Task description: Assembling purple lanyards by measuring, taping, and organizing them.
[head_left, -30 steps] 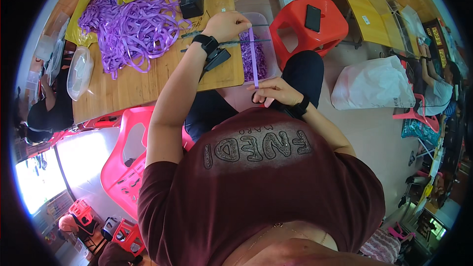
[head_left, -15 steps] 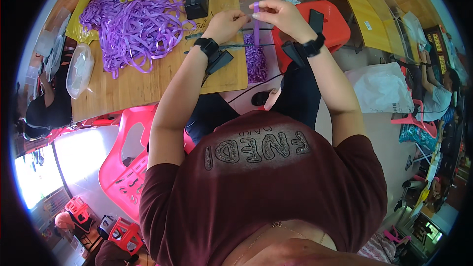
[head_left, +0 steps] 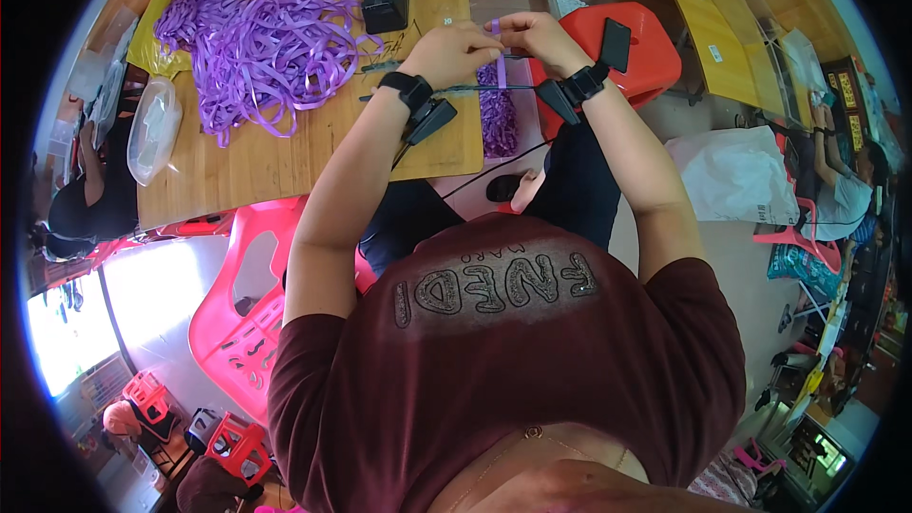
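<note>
A strip of purple ribbon (head_left: pixel 502 72) hangs down between my two hands, just beyond the table's right edge. My right hand (head_left: pixel 543 42) pinches it near the top, fingers bent and thumb close. From the other side, the closed fingertips of my left hand (head_left: pixel 452 51) meet the ribbon. The exact grip at the fingertips is too small to see. Below the strip, a container holds a mass of purple ribbon pieces (head_left: pixel 498 125). On the table (head_left: pixel 332 157) lies a large tangled pile of purple ribbon (head_left: pixel 271 62), partly in a yellow plastic bag (head_left: pixel 152 46).
A black tape dispenser (head_left: pixel 386 2) stands near the table's far right corner. At the left edge is a clear plastic tub (head_left: pixel 155 131). A red stool (head_left: pixel 654 62) with a phone (head_left: pixel 616 44) on it stands right of my hands. A white sack (head_left: pixel 727 171) rests on the floor.
My left hand has moved right, so its fingertips now meet my right hand's at the ribbon. My right hand has shifted slightly downward with the strip.
</note>
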Demonstrator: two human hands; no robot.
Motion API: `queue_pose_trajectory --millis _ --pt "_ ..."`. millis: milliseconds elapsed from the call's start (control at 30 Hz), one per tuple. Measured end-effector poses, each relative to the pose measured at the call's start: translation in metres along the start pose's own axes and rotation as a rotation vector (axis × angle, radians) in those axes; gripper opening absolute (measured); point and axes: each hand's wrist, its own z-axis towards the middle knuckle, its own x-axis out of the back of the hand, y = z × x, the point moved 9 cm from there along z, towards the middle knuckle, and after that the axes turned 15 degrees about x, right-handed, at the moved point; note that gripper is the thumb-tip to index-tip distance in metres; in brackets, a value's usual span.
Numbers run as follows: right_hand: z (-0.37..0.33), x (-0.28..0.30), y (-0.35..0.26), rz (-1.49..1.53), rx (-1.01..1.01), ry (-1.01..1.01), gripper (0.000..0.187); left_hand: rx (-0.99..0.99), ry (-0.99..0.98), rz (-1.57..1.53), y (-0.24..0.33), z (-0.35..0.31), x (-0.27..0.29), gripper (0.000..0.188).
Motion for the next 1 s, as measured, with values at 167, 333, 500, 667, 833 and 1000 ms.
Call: queue_pose_trajectory --millis 167,333,500,667,833,1000 --pt "-0.017 0.012 0.034 0.107 -0.273 -0.02 0.02 -0.035 0.005 0.136 0.004 0.001 -0.005 0.026" --pt "-0.053 -0.017 0.036 0.235 -0.082 -0.166 0.052 -0.007 -0.018 0.143 0.003 0.002 -0.008 0.026" --pt "-0.079 -0.048 0.026 0.325 -0.001 -0.116 0.035 -0.045 -0.009 0.183 0.003 0.0 -0.008 0.026" --pt "-0.096 -0.051 0.032 0.314 -0.071 0.007 0.019 -0.042 -0.011 0.209 0.006 0.001 -0.008 0.026" --pt "-0.106 -0.054 0.016 0.337 -0.061 0.055 0.021 0.166 0.151 -0.012 0.014 -0.019 0.017 0.031" --pt "-0.11 -0.051 0.012 0.319 -0.041 0.086 0.022 0.492 -0.309 -0.093 0.005 -0.04 -0.018 0.033"
